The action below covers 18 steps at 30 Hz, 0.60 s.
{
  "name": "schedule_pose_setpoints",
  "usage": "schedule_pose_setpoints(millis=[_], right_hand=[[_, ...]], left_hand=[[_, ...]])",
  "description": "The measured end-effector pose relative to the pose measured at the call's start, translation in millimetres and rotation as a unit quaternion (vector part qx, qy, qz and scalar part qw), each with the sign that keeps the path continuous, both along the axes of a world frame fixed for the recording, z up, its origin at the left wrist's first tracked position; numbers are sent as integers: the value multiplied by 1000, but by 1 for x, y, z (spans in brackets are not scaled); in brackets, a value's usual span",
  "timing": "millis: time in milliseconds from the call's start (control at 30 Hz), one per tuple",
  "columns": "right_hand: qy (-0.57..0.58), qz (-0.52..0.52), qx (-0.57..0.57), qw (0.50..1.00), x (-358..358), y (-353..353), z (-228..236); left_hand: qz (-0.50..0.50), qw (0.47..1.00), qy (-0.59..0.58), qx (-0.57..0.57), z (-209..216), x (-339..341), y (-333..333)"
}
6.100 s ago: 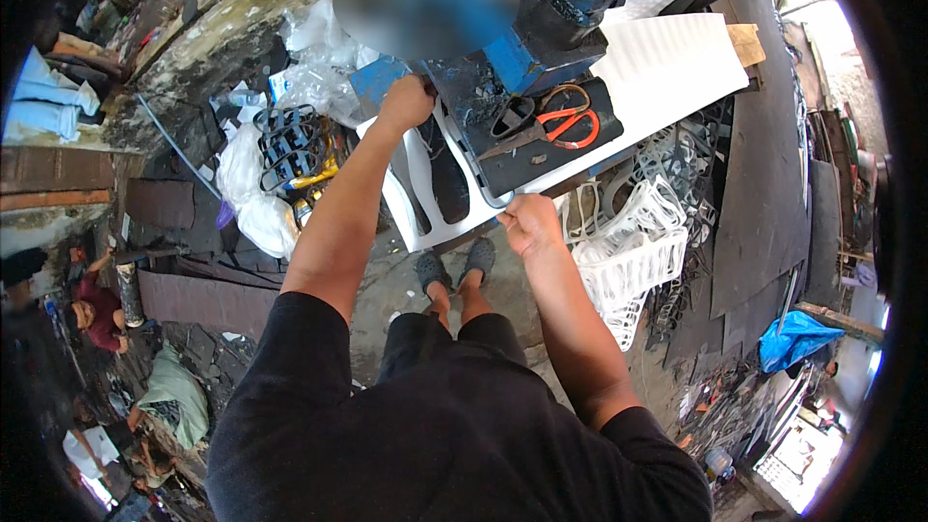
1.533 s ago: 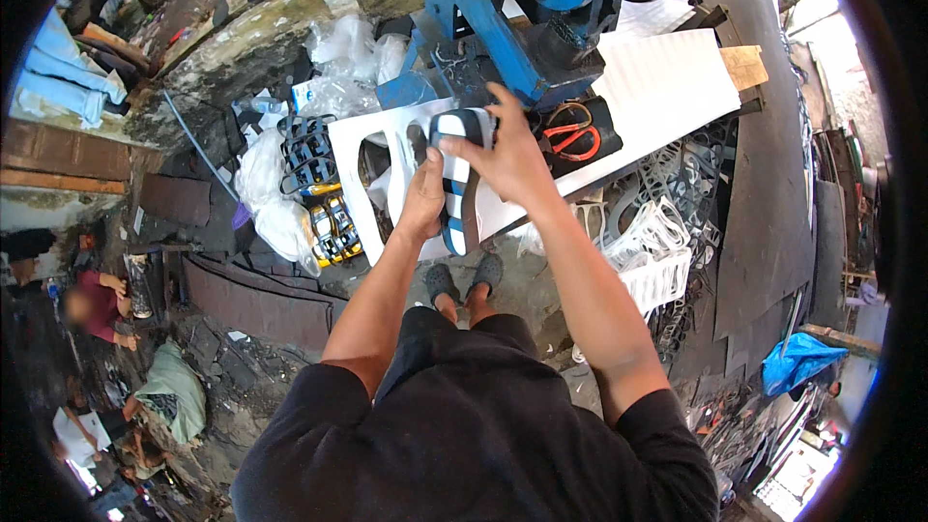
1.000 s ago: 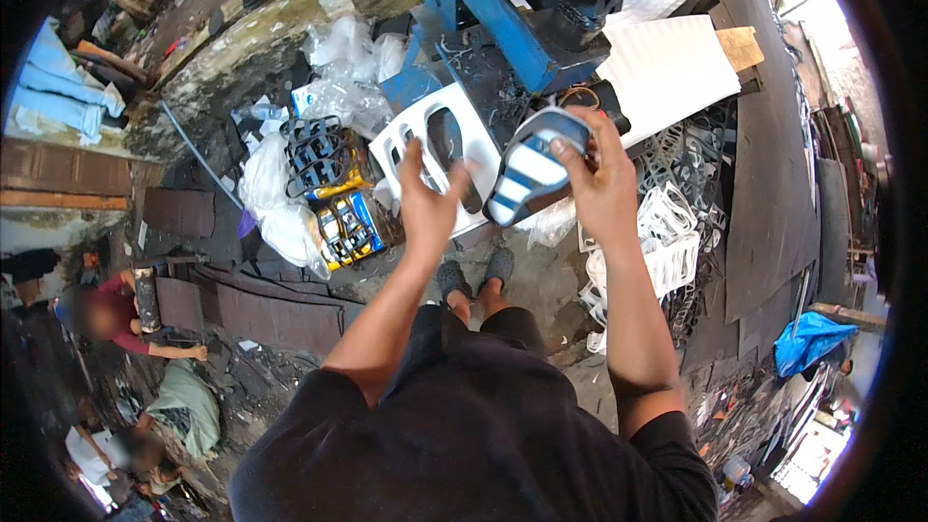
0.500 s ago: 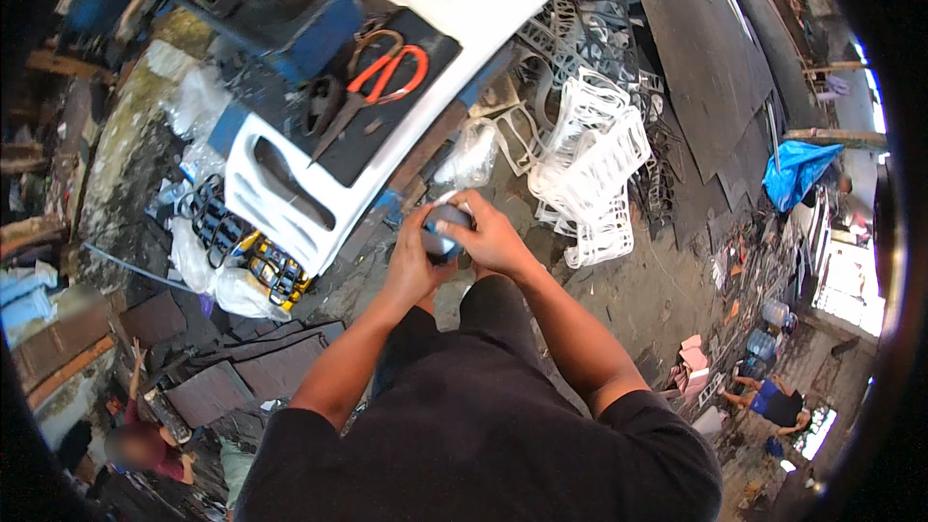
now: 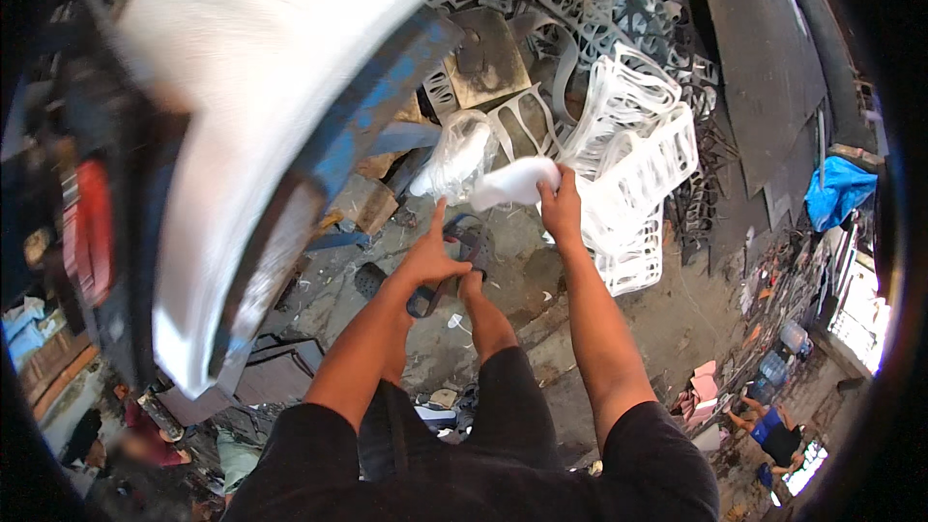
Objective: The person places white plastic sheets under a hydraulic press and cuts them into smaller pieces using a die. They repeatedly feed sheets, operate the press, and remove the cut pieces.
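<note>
My right hand grips the narrower end of a white foam insole, its fingers closed on it. The insole extends leftward from the hand, beside a clear plastic bag with white pieces inside. My left hand is apart from it, lower and to the left, index finger stretched out and thumb spread. Nothing shows in that hand. Just right of the right hand lies a pile of white cut-out foam sheets, with rows of sole-shaped holes.
A white sheet covers the blue-edged bench at left; red-handled scissors blur at its far side. Grey scrap frames heap at the back. Dark sheets lean at right, near a blue tarp. Two other people are farther off.
My hands, together on a dark block before, have separated. The right now holds a white insole over to the right; the left is open. The view has shifted, moving the bench left.
</note>
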State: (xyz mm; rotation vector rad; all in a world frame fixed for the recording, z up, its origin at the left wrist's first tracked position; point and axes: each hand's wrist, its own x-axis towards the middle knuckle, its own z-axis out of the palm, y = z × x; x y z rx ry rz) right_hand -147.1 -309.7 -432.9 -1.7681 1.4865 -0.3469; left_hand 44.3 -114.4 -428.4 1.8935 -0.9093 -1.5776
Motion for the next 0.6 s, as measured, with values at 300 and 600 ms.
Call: schedule_pose_setpoints(millis=[300, 600], right_hand=[[-59, 71, -11, 996, 66, -61, -202], [92, 171, -9, 981, 91, -7, -317]], left_hand=[[-315, 912, -133, 228, -232, -5, -79], [-189, 952, -223, -90, -217, 14, -18]])
